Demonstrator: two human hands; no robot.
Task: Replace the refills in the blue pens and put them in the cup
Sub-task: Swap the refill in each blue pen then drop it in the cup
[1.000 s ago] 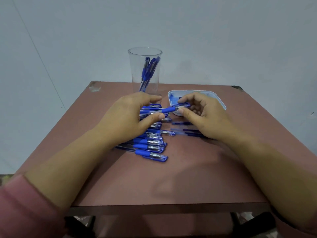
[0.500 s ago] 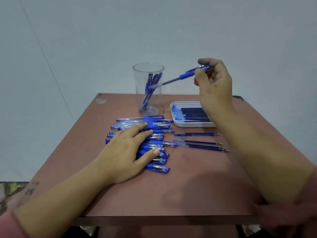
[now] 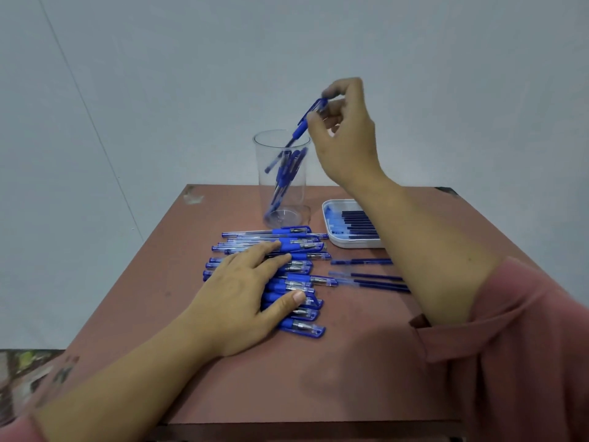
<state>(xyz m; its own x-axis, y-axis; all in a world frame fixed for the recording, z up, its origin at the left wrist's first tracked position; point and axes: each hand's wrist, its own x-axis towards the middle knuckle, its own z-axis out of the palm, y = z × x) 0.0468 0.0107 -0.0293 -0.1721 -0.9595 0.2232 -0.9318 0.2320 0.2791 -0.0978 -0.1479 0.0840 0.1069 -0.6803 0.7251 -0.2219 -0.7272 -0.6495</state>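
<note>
Right hand [image 3: 345,138] pinched a pen [image 3: 299,130] angled into the twelve-o'clock cup [image 3: 262,186]; left hand [image 3: 245,288] lay flat on the pen pile [image 3: 301,328]. Lowering before release looked wisest.

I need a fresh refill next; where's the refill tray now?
In the head view, the refill tray sits far right on the table, just right of the clear cup, partly hidden by the right forearm, with loose refills in front of it.
</note>
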